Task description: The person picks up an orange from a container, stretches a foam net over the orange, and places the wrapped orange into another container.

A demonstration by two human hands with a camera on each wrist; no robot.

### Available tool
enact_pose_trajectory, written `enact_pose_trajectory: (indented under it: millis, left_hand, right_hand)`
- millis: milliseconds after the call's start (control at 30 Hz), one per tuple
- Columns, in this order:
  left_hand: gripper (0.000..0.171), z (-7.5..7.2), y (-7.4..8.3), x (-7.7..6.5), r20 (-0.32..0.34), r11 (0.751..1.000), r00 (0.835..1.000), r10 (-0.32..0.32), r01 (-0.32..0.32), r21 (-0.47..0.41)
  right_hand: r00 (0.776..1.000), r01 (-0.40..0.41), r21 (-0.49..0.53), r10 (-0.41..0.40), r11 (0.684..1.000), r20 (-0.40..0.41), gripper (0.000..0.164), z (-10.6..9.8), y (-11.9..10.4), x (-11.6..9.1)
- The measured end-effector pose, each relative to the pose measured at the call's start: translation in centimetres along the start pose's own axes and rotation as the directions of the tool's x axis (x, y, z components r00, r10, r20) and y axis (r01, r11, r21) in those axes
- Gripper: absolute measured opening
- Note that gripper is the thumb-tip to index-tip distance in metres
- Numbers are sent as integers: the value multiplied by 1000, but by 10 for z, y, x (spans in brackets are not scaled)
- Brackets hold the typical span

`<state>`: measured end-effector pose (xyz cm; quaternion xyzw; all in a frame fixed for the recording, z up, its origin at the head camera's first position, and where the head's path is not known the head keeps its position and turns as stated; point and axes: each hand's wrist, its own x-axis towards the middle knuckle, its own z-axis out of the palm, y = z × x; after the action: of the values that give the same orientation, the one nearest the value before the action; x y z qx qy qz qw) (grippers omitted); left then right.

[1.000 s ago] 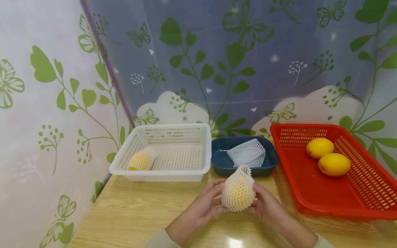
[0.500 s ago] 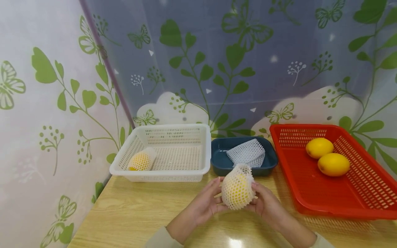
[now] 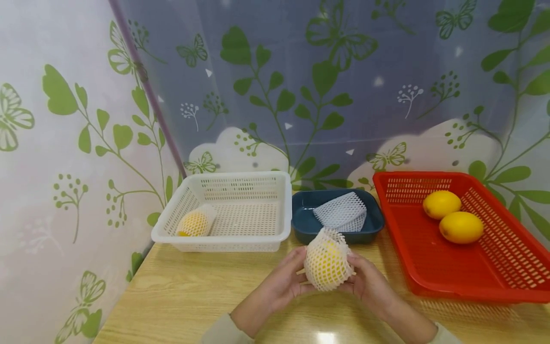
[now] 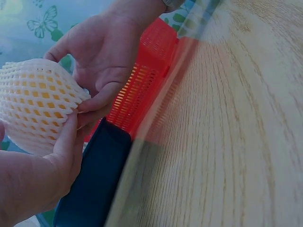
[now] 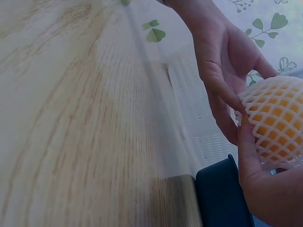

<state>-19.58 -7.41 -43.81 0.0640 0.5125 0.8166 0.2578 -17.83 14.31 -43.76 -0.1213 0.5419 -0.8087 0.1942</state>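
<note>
Head view: the left hand (image 3: pixel 284 284) and right hand (image 3: pixel 370 285) hold a netted lemon (image 3: pixel 328 263) from opposite sides above the worktop (image 3: pixel 185 286), just in front of the blue tray (image 3: pixel 365 237), their fingers (image 5: pixel 247 146) curled about its lower sides, presumably to steady it without crushing the soft net (image 3: pixel 330 235). Folded netting (image 3: pixel 341 212) lies in that tray between the white basket (image 3: pixel 240 242), where another netted lemon (image 3: pixel 194 224) rests, and the red basket (image 3: pixel 423 239) with two bare lemons (image 3: pixel 461 228), a central spot that seems handy for both hands
</note>
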Motion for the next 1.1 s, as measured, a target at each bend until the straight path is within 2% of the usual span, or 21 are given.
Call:
enact_pose_trajectory:
  millis: [167, 400, 533, 633, 733, 867, 1000, 1100]
  left_hand:
    - [40, -1, 0, 0, -1, 1000, 1000, -3, 3, -2]
    - [31, -3, -1, -1, 5, 1000, 1000, -2, 2, -30]
    - [34, -3, -2, -1, 14, 1000, 1000, 16, -16, -5]
    - [40, -3, -2, 0, 1, 999, 1000, 29, -29, 44]
    - [43, -3, -2, 0, -9, 993, 999, 45, -44, 112]
    - [48, -4, 0, -1, 12, 963, 993, 118, -117, 242]
    - [55, -6, 2, -1, 72, 909, 975, 210, -222, 354]
    - [55, -7, 4, -1, 125, 873, 959, 254, -283, 397]
  right_hand:
    - [1000, -12, -1, 12, 1000, -20, 30, 2, -2, 1]
    - [997, -26, 1, 26, 1000, -73, 36, 5, -5, 3]
    - [999, -22, 0, 22, 1000, -46, 31, 5, -6, 2]
    - [1000, 7, -10, -7, 1000, 19, 32, 2, -4, 2]
    - [998, 31, -27, -29, 999, 48, 46, -3, 1, 2]
    - [999, 35, -61, -33, 998, 41, 70, -6, 4, 3]
    - [999, 20, -71, -18, 997, 38, 71, -5, 3, 3]
    - [999, 2, -71, 0, 997, 35, 71, -4, 2, 3]
